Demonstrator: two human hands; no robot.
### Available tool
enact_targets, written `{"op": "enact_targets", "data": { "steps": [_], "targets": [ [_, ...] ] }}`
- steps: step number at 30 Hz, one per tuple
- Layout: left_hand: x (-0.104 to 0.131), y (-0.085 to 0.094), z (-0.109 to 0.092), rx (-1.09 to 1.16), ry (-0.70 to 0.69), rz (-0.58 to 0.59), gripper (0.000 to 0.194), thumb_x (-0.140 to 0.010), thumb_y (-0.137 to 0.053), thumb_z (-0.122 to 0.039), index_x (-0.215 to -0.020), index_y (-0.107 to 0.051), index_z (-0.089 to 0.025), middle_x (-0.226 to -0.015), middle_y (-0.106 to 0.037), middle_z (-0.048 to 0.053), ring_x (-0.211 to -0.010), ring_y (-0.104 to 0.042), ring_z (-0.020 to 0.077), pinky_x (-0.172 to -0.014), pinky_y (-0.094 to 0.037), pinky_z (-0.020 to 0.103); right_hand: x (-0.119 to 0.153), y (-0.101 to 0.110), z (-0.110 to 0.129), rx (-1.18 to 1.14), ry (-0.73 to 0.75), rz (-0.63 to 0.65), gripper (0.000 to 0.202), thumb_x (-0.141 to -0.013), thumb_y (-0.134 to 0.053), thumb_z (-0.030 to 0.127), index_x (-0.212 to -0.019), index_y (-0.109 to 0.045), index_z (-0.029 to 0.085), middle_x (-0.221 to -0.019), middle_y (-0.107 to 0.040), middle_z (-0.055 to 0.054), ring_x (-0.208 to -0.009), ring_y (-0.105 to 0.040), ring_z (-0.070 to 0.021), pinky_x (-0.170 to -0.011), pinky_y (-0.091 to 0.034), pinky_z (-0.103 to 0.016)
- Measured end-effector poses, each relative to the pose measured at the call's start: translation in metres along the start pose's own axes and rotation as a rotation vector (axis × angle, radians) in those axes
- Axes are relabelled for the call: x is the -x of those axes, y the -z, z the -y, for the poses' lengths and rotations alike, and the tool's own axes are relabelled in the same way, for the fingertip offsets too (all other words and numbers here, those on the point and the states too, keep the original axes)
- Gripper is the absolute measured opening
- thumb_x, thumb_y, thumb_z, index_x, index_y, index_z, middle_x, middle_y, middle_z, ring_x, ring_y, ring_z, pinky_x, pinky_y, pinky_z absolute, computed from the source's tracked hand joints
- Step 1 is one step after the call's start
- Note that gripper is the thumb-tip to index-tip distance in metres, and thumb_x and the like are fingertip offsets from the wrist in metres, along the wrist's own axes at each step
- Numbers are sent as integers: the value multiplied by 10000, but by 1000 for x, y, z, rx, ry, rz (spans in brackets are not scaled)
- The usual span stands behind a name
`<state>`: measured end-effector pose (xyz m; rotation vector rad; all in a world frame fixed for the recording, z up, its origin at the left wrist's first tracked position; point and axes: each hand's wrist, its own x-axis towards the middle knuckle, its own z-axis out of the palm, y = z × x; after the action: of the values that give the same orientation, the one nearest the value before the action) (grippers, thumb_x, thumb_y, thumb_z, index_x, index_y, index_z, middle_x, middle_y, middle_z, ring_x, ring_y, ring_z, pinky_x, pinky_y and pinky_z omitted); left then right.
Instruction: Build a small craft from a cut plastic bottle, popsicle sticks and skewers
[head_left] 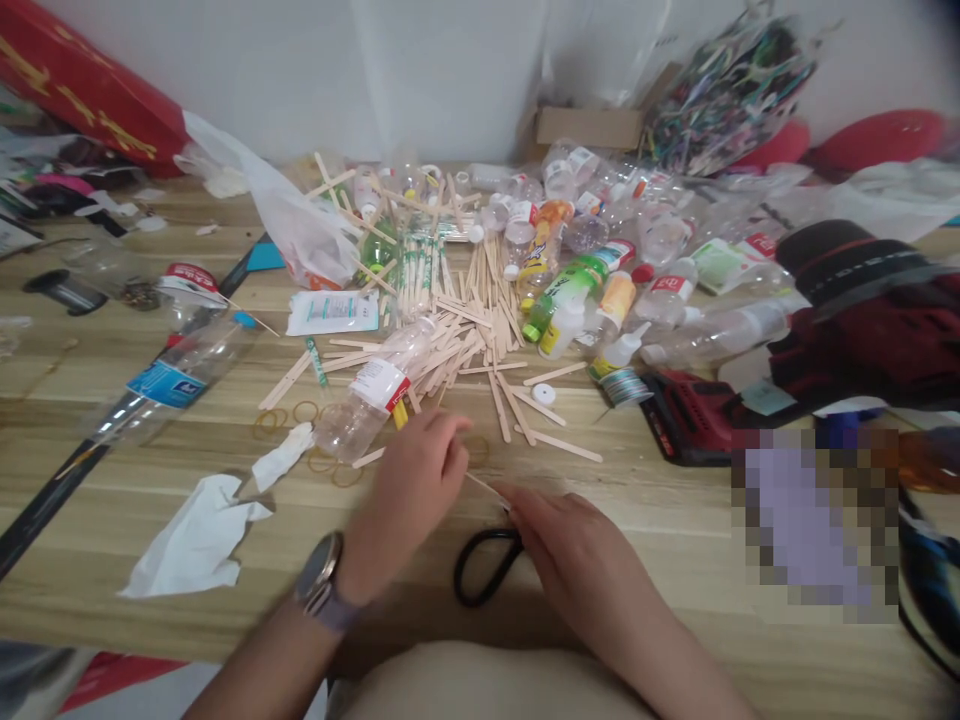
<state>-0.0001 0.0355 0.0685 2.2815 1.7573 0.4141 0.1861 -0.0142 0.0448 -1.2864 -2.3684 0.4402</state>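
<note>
My left hand (420, 475), with a watch on its wrist, is closed around a thin wooden stick (484, 487) just above the table. The other end of that stick runs to the fingertips of my right hand (574, 545), which pinch it. A black looped handle (459, 580), like that of scissors, lies beside and partly under my right hand; the rest of it is hidden. Just beyond my left hand, a clear plastic bottle (341, 425) with a red and white label lies on its side, near a heap of flat craft sticks (457, 350).
Many plastic bottles (562, 295) crowd the back right. A red and black power tool (694, 415) lies at the right, near a spool of thread (624, 386). Crumpled tissue (199, 540) and a blue-labelled bottle (169, 380) are at the left. Rubber bands (337, 470) lie near the middle.
</note>
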Motion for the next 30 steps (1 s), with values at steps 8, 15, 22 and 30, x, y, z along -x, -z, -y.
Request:
{"op": "enact_targets", "data": {
  "steps": [8,15,22,30],
  "targets": [
    [-68,-30,16,-196,155,10,312,-896,-346,-3,-999,-632,-70,-990,-672,197,-926,-676,274,-756,-528,351,-1,7,2,-133,-182,-131,191,-991,-367,200,-945,-552,189,-744,-666,-31,-588,-641,-173,-509,-428,-257],
    [-60,-6,4,-31,129,-31,187,-938,-439,-155,-914,-624,-144,-847,-705,117,-813,-686,250,-708,-513,336,-4,12,-4,-224,-301,-253,227,-989,-382,275,-890,-571,198,-672,-630,-7,-549,-591,-156,-507,-405,-248],
    [-38,71,-2,1085,244,-415,54,-882,-556,-200,-832,-539,-213,-609,-634,-46,-522,-593,104,-489,-464,185,-12,11,-8,-627,-502,-232,335,-958,-395,430,-931,-611,175,-634,-516,17,-513,-451,-129,-471,-361,-243],
    [7,56,12,1362,449,-643,119,-869,-611,-173,-761,-563,-186,-644,-690,-31,-570,-641,83,-552,-526,157,-5,4,6,-1181,-638,61,402,-887,-522,555,-919,-596,162,-755,-645,-31,-484,-307,-75,-441,-200,-231]
  ]
}}
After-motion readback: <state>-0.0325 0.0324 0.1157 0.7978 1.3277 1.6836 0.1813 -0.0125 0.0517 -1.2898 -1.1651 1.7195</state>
